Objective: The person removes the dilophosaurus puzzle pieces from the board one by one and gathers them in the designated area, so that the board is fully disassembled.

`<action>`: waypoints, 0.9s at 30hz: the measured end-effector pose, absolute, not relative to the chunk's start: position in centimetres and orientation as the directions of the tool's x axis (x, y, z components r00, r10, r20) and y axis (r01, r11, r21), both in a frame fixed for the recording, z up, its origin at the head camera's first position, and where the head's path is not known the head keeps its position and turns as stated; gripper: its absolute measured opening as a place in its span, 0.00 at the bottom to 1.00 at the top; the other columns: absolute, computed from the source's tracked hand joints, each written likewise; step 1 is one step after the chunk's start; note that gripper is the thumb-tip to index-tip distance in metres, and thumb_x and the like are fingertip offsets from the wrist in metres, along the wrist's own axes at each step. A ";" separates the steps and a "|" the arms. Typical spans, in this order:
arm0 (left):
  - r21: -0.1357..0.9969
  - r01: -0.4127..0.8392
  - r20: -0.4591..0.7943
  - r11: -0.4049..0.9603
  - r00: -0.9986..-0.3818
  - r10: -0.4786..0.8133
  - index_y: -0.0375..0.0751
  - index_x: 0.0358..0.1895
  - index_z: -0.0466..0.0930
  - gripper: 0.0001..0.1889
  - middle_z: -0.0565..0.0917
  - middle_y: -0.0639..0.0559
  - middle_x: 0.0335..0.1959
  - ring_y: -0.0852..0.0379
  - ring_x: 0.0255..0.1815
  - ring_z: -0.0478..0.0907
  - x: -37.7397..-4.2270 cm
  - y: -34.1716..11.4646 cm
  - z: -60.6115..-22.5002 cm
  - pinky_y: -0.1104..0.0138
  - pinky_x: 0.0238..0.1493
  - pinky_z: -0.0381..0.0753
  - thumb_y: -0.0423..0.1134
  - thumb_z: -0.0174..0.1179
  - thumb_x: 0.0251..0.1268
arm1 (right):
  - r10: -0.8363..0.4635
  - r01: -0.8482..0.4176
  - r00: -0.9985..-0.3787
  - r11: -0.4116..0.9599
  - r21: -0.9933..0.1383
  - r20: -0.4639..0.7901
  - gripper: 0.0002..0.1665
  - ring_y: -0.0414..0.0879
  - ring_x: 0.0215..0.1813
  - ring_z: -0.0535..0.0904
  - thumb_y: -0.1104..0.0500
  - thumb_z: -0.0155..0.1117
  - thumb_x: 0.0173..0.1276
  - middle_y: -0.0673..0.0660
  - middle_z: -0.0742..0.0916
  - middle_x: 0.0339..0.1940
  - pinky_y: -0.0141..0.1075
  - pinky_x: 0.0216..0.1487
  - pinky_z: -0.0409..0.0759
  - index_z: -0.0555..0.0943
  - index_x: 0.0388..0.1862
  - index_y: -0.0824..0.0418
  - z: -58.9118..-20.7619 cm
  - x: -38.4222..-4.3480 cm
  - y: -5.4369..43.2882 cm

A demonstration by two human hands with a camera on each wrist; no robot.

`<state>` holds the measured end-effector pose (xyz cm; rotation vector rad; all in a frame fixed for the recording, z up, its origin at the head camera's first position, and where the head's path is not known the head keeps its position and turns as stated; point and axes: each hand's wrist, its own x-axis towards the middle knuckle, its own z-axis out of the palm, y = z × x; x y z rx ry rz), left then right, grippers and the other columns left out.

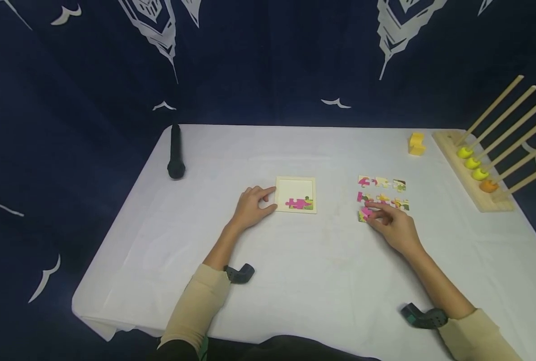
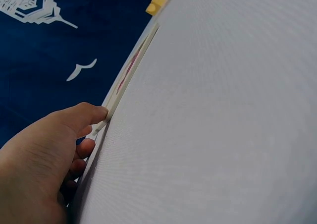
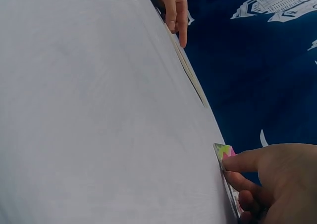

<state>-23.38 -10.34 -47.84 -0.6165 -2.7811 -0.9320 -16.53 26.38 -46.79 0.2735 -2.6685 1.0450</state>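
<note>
A square cream puzzle tray [image 1: 295,182] lies mid-table, with pink and green joined puzzle pieces [image 1: 300,203] along its lower right part. My left hand [image 1: 253,206] touches the tray's left edge with thumb and index finger; in the left wrist view, the thumb rests at the frame's corner. To the right, loose puzzle pieces [image 1: 399,185] lie in rows. My right hand [image 1: 395,228] is over the lower rows and pinches the bottom-left pink and green puzzle piece [image 3: 225,150] between thumb and index finger. That hand partly covers the neighbouring pieces.
A dark microphone-shaped object [image 1: 176,153] lies at the table's back left. At the back right are a yellow block [image 1: 416,144] and a wooden base [image 1: 457,173] with several upright sticks and yellow and orange beads. A patterned navy curtain [image 1: 268,65] hangs behind the white-covered table.
</note>
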 end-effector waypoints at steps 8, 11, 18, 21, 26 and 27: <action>0.542 0.407 0.246 0.735 -0.913 0.324 0.45 0.58 0.76 0.25 0.71 0.58 0.28 0.58 0.31 0.63 -23.4 -10.3 -47.9 0.65 0.37 0.62 0.46 0.64 0.55 | -0.105 -0.269 -0.949 0.758 -0.594 0.296 0.21 0.47 0.30 0.69 0.64 0.70 0.55 0.58 0.83 0.32 0.34 0.29 0.64 0.81 0.50 0.62 -46.6 -16.4 26.2; 0.539 0.401 0.240 0.741 -0.916 0.321 0.46 0.58 0.76 0.25 0.71 0.58 0.28 0.58 0.31 0.63 -23.4 -10.3 -47.9 0.66 0.37 0.62 0.47 0.64 0.56 | -0.106 -0.252 -0.957 0.765 -0.592 0.271 0.21 0.48 0.31 0.69 0.62 0.69 0.56 0.60 0.83 0.34 0.35 0.31 0.65 0.81 0.50 0.63 -46.5 -16.4 26.2; 0.538 0.405 0.243 0.739 -0.914 0.325 0.46 0.58 0.76 0.25 0.71 0.58 0.28 0.58 0.31 0.63 -23.4 -10.3 -48.0 0.66 0.36 0.62 0.46 0.64 0.56 | -0.034 -0.243 -0.941 0.759 -0.604 0.336 0.30 0.44 0.24 0.64 0.64 0.71 0.52 0.57 0.80 0.30 0.34 0.24 0.60 0.76 0.56 0.60 -45.8 -16.5 26.1; 0.537 0.406 0.242 0.740 -0.914 0.326 0.46 0.58 0.76 0.25 0.71 0.59 0.28 0.58 0.31 0.63 -23.4 -10.2 -48.0 0.66 0.37 0.62 0.47 0.64 0.56 | -0.019 -0.267 -0.928 0.728 -0.631 0.371 0.30 0.43 0.26 0.64 0.65 0.72 0.52 0.57 0.80 0.30 0.33 0.26 0.60 0.76 0.56 0.60 -45.3 -16.8 25.5; 0.535 0.400 0.238 0.744 -0.917 0.322 0.46 0.58 0.76 0.25 0.72 0.58 0.28 0.58 0.32 0.63 -23.4 -10.2 -48.0 0.65 0.37 0.62 0.46 0.64 0.56 | -0.082 -0.349 -0.912 0.669 -0.656 0.402 0.26 0.48 0.32 0.67 0.63 0.71 0.54 0.57 0.80 0.32 0.36 0.32 0.60 0.77 0.54 0.61 -44.8 -17.7 23.0; 0.535 0.399 0.236 0.745 -0.917 0.321 0.46 0.58 0.76 0.25 0.72 0.58 0.28 0.58 0.32 0.63 -23.3 -10.2 -47.9 0.65 0.37 0.62 0.47 0.64 0.56 | -0.100 -0.367 -0.907 0.663 -0.653 0.408 0.26 0.48 0.32 0.67 0.63 0.71 0.54 0.57 0.80 0.32 0.36 0.32 0.60 0.77 0.53 0.61 -44.8 -17.9 22.4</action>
